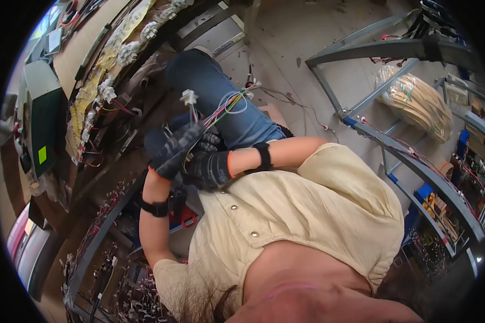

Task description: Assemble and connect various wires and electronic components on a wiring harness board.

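Both my hands wear dark grey knit gloves with orange cuffs and meet over my lap. My left hand (175,148) is closed round a bundle of thin coloured wires (221,111), green, red, yellow and white, which runs out past its fingers across my jeans. A white plastic connector (188,97) stands up from the wires just beyond that hand. My right hand (207,167) lies close against the left one, fingers curled in. Some wire shows between the two hands, but what the right fingers grip is hidden. The bundle's far end (249,92) lies over my knee, with loose wires trailing off.
At left, a workbench (99,32) carries yellow tape, white connectors and wiring, beside a dark green box (42,118). Metal racks (382,145) hung with wires stand at right. A plastic-wrapped tan coil (417,102) sits on the floor behind them. More harnesses hang at lower left.
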Demonstrator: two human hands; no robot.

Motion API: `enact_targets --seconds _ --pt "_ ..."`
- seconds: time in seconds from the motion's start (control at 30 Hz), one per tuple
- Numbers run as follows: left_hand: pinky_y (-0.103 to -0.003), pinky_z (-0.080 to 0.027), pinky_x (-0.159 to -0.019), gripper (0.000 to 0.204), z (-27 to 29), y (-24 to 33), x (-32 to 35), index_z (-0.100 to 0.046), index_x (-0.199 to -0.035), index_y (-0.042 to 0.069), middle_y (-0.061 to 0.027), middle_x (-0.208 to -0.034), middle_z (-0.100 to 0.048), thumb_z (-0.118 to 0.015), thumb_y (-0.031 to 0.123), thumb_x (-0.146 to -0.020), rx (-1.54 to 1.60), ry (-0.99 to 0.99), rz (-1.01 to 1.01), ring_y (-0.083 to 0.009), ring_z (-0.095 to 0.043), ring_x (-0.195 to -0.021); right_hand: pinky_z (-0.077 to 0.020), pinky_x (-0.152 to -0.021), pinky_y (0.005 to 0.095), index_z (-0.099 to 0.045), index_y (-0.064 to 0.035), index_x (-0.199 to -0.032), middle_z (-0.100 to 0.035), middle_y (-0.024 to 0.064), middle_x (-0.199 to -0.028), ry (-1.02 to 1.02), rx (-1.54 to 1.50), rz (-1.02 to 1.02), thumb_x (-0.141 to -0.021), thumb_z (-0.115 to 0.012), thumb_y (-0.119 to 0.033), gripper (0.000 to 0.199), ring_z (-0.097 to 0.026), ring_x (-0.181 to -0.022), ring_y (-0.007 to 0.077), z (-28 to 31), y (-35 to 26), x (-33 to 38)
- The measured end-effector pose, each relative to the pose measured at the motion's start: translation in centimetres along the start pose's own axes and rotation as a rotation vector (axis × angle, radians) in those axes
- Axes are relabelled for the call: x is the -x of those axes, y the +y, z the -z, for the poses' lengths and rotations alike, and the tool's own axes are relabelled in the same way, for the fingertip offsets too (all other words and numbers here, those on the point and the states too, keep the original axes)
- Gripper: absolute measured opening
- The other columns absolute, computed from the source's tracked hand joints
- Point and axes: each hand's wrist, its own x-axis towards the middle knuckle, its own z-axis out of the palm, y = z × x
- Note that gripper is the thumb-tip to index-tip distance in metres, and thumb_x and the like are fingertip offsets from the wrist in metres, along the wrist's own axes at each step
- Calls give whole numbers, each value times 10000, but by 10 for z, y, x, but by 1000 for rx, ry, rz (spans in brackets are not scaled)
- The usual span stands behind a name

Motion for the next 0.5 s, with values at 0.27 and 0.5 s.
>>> enact_targets --seconds 0.27,0.5 --pt "-274 -420 -531 216 -24 -29 -37 -599 -921 55 -27 -722 -590 -522 255 -893 -106 438 -203 -103 -556 -619 -447 -646 429 -547 -12 -942 -589 219 -793 351 -306 -1230 -855 -509 -256 261 -571 -726 371 57 41 110" --pt "-394 -449 -546 401 -38 -101 -59 -464 -1191 82 -164 -762 -591 -554 183 -813 -328 605 -162 -309 -572 -609 -468 -659 357 -609 -20 -959 -614 191 -798 558 -715 -1099 -812 -602 -308 324 -598 -711 285 7 120 146"
